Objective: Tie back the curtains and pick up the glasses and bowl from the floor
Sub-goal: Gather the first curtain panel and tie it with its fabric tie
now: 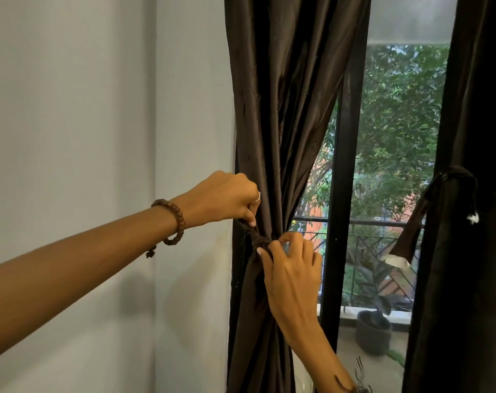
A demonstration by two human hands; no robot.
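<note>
While both hands work at the left curtain (281,114), we see it gathered to a narrow waist by a dark tie-back (258,239) twisted into a knot. Our left hand (227,198), bead bracelet (171,221) on the wrist, pinches the tie's upper-left end against the curtain edge beside the pale wall (99,109). Our right hand (290,275) grips the knot from below, fingers curled round it. Right curtain (468,265) hangs at the window's (388,154) far side, already bunched by its own tie (442,181). Glasses and bowl not in view.
</note>
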